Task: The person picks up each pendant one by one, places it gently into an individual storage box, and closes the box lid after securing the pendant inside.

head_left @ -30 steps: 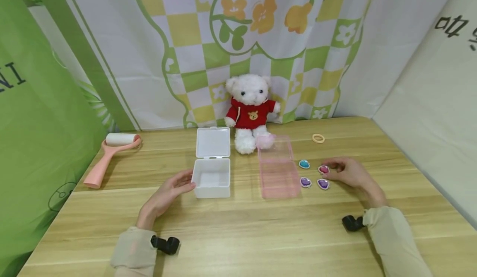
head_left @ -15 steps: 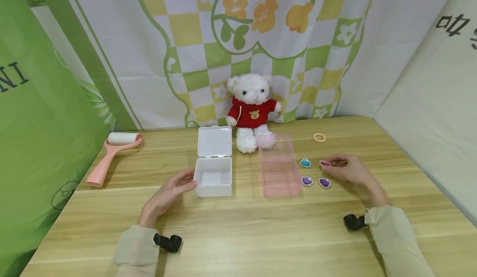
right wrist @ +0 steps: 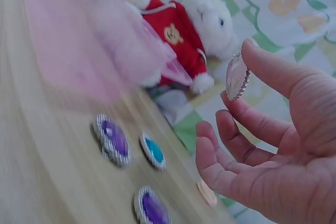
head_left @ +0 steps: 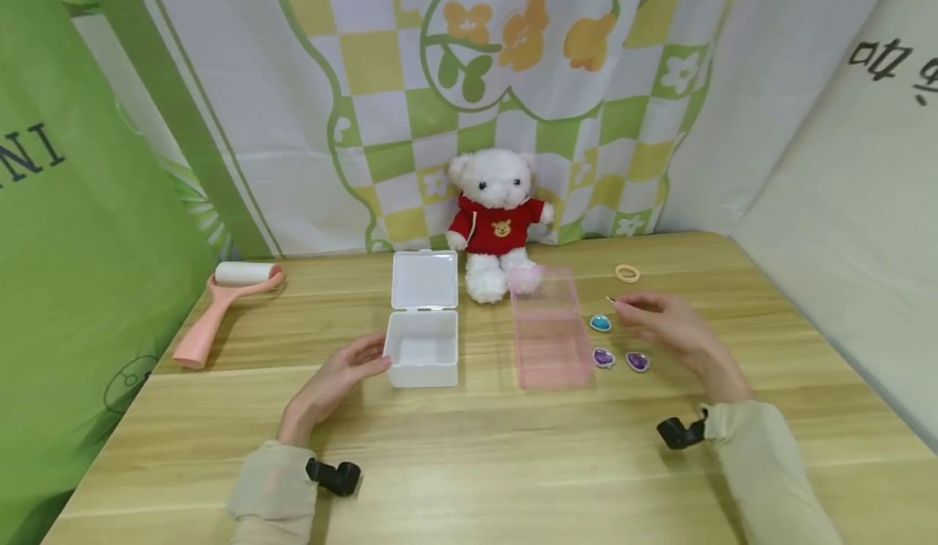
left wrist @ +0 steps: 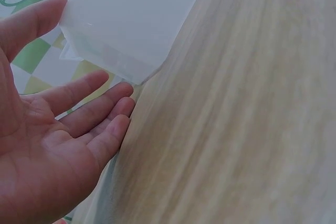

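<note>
My left hand (head_left: pixel 333 378) is at the left side of a white lidded plastic box (head_left: pixel 422 376), thumb at its front left corner; the lid stands back. In the left wrist view the fingers (left wrist: pixel 86 90) are loosely extended beside the box wall. With thumb and forefinger my right hand (head_left: pixel 674 335) pinches a silver-rimmed gem (right wrist: pixel 237 78), held up edge-on above the table. On the table below lie a blue gem (head_left: pixel 601 323) and two purple gems, one on the left (head_left: pixel 604 358) and one on the right (head_left: pixel 637 362). Beside them stands a translucent pink box (head_left: pixel 553 375), lid back.
A white teddy bear (head_left: pixel 500 227) in a red hoodie sits behind the boxes against the patterned curtain (head_left: pixel 381 121). A pink-handled roller (head_left: pixel 208 325) lies at the far left. Behind the gems is a pale orange ring (head_left: pixel 627 274) on the wooden table (head_left: pixel 484 463).
My right hand has picked the pink gem up from among the others and carried it up and leftward. The left hand stays at the white box.
</note>
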{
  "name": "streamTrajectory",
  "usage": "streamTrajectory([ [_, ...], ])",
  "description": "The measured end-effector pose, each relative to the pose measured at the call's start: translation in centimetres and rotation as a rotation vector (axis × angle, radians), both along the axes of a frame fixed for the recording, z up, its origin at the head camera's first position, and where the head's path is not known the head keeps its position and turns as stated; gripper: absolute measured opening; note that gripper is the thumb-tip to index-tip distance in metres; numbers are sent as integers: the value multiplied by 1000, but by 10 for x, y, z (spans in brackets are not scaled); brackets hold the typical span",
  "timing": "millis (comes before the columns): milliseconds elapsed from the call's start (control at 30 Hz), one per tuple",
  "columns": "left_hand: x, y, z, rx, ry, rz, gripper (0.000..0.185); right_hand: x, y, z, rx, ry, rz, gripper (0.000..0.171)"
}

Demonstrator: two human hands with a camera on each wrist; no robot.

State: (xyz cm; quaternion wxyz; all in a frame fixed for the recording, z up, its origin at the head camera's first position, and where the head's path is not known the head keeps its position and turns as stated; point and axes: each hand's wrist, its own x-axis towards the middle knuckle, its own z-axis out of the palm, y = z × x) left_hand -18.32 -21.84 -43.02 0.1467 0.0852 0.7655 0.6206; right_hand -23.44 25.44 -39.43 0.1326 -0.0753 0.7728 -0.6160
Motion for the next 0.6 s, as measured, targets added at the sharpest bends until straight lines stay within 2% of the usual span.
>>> streamTrajectory([
  [267, 0, 1, 0, 4, -10, -6, 63, 1, -27, 16, -14, -21, 36, 52],
  [600, 0, 2, 1, -5, -9, 0, 64, 5, -76, 35, -9, 39, 97, 48],
])
